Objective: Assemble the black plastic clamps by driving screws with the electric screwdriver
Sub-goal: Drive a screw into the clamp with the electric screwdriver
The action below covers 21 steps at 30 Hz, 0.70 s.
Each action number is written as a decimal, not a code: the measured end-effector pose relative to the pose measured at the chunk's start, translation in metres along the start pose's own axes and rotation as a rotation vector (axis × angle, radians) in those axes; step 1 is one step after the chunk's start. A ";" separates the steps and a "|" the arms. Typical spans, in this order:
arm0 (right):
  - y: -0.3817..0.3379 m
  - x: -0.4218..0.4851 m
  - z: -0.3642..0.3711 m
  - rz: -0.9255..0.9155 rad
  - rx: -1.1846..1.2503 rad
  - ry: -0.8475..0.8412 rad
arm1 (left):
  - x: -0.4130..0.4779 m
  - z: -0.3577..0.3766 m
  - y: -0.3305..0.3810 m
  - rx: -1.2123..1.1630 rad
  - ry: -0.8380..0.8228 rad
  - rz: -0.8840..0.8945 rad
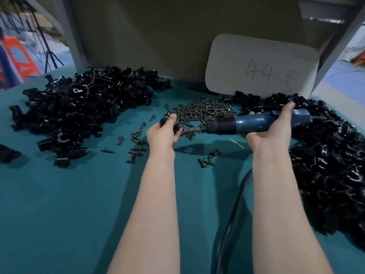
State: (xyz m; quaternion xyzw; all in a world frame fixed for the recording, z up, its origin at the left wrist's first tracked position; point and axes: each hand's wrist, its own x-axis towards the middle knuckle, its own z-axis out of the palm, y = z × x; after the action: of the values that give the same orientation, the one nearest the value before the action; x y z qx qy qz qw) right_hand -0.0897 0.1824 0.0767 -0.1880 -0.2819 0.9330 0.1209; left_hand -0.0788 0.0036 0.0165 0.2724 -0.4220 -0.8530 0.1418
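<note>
The left hand (162, 133) pinches a black clamp (171, 123) and the right hand (270, 131) grips the blue electric screwdriver (254, 123), its tip at the clamp, just in front of the screw pile (205, 110) — the left clamp heap (79, 107) and right clamp heap (335, 165) crowd the green table (79, 210), with open cloth between them — and a white card (260, 56) reads "44".

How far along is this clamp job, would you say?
Probably midway. The heap on the left looks like bulkier, joined clamps, likely finished. In hand: the left hand grips one clamp while the right hand holds the electric screwdriver, its bit at that clamp. Left to do: a large heap of loose clamp parts on the right and a pile of screws.
</note>
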 end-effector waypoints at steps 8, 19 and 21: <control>0.006 -0.006 0.007 -0.199 -0.083 -0.043 | -0.002 0.003 -0.007 0.250 0.066 0.190; 0.018 -0.006 0.010 -0.286 -0.150 -0.078 | -0.004 0.007 -0.010 0.350 0.072 0.265; 0.020 -0.008 0.011 -0.309 -0.167 -0.098 | -0.004 0.007 -0.010 0.350 0.083 0.272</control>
State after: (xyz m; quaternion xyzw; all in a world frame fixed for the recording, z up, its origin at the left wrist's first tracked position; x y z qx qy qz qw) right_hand -0.0892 0.1579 0.0759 -0.1061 -0.3894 0.8847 0.2331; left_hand -0.0798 0.0157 0.0131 0.2681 -0.5904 -0.7278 0.2234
